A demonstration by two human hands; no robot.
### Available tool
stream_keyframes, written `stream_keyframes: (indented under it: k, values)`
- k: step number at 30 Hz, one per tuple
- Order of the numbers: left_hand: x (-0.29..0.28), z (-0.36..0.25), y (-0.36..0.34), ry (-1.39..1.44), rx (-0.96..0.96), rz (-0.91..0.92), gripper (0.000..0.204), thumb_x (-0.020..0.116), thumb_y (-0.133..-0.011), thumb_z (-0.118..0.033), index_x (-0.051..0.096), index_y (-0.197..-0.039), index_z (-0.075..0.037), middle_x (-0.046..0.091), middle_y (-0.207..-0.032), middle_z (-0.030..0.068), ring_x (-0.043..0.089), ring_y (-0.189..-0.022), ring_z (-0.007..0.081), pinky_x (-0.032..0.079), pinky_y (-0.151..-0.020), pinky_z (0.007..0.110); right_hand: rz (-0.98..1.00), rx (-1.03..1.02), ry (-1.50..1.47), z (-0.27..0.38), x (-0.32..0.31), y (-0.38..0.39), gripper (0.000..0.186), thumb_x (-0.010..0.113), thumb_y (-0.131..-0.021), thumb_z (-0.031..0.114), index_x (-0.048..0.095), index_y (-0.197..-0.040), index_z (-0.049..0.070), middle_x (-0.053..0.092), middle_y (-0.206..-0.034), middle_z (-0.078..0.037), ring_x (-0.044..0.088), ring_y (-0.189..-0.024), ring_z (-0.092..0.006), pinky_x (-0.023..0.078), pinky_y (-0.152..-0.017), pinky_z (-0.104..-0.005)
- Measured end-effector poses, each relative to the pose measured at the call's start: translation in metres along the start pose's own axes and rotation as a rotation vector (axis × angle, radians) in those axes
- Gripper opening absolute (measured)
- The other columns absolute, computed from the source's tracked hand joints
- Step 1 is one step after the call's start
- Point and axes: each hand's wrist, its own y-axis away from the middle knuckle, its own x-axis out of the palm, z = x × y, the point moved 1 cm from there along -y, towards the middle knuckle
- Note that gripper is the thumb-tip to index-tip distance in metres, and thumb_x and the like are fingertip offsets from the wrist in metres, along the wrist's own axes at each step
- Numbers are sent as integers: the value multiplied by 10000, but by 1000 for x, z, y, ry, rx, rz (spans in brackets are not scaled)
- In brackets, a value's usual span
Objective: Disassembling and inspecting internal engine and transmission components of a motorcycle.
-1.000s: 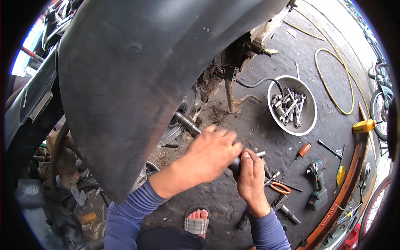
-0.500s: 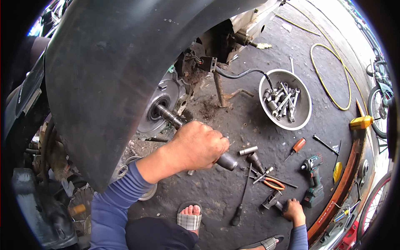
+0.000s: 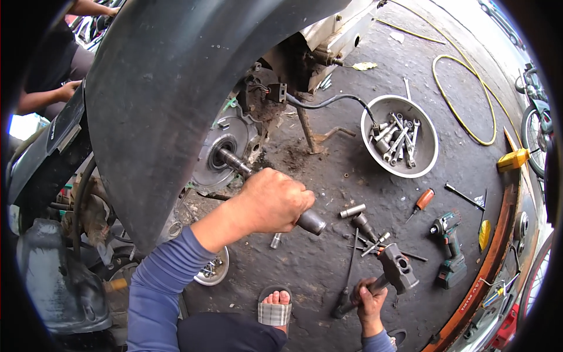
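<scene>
My left hand [image 3: 272, 199] is closed round a long steel cylindrical drift [image 3: 311, 222], whose narrow end meets the centre of a round hub [image 3: 209, 171] in the vehicle's engine housing, under a dark body panel [image 3: 146, 117]. My right hand [image 3: 369, 302] grips a hammer [image 3: 397, 270] by its handle, its heavy head raised above the dark floor. Near the hammer lie sockets [image 3: 352, 211], pliers and long-shafted tools. A cordless driver [image 3: 450, 249] and an orange-handled screwdriver [image 3: 423, 199] lie to the right.
A metal bowl of wrenches [image 3: 431, 146], a small dish of bolts [image 3: 220, 277], a yellow bottle [image 3: 511, 161] and a hose [image 3: 487, 141] are on the floor. Bicycles or motorbikes stand right. Another person [image 3: 50, 88] is at upper left.
My right hand left the steel cylinder, reached down to the hammer on the floor and has lifted it. My left hand stays on the cylinder. Another person shows at upper left.
</scene>
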Motion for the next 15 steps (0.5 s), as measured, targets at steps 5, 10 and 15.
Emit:
stream_keyframes:
  k: [5, 10, 15]
  values:
    - [-2, 3, 10, -16, -25, 27, 258, 735, -569, -186, 522, -690, -107, 557, -642, 40, 642, -623, 250, 515, -553, 374, 108, -142, -573, 64, 131, -76, 219, 512, -923, 156, 386, -754, 96, 342, -513, -2, 344, -422, -115, 357, -441, -296]
    - [-5, 3, 11, 0, -37, -5, 271, 735, -548, -162, 510, -690, -106, 554, -646, 38, 638, -624, 254, 511, -551, 382, 55, -32, -849, 51, 167, -44, 232, 485, -929, 158, 367, -735, 109, 325, -485, 4, 320, -390, -115, 359, -420, -323]
    - [2, 4, 5, 0, 18, 12, 156, 691, -610, -127, 574, -706, -90, 607, -633, 72, 658, -595, 275, 520, -508, 401, 249, 314, -477, 35, 185, -25, 264, 559, -881, 174, 366, -714, 107, 303, -489, -3, 308, -394, -115, 348, -414, -321]
